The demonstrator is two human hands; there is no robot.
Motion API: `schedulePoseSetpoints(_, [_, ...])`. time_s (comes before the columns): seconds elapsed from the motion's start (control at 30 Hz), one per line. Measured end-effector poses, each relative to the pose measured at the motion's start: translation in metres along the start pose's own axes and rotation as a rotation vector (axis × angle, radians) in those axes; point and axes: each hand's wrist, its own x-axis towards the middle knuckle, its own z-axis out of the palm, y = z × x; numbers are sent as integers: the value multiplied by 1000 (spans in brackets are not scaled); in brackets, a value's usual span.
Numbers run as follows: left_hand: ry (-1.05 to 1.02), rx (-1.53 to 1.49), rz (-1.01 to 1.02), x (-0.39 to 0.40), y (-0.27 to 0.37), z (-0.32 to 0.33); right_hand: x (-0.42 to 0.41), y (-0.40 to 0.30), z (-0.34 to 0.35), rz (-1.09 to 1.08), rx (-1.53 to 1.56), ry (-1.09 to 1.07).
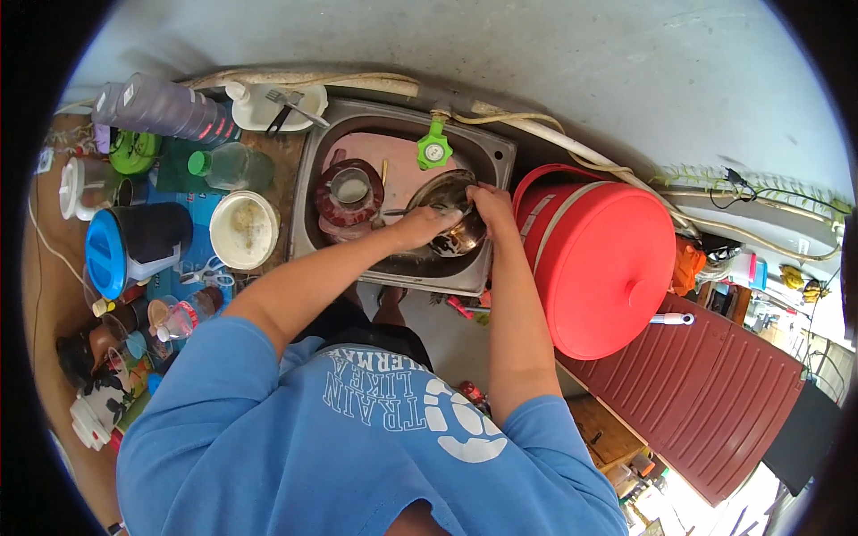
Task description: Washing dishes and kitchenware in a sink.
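A metal pot (462,234) is tilted over the right part of a stainless steel sink (301,194). My right hand (493,208) grips its rim on the right. At the pot's left side is my left hand (429,226), its fingers reaching to the inside; whether it holds a scrubber is hard to see. To the left, a dark red bowl (327,194) with a metal cup (350,187) in it sits in the sink. Beneath them lies a pink board or basin (402,151). A green-handled tap (434,149) stands at the sink's back edge.
Right of the sink stands a big red lidded bucket (610,268). On the left are a white tub (244,230), a green-capped bottle (238,167), a blue-lidded pitcher (154,234) and scissors (208,273). A white dish (312,100) with a fork (298,109) sits behind.
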Motion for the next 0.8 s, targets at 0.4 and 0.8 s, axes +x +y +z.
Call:
schedulePoseSetpoints(0.4, [446,405,302,-31,-21,-2,-70,-62,42,-233,-943,274])
schedulePoseSetpoints(0.8, [1043,162,213,-167,10,-53,-96,-38,30,-713,-1125,443])
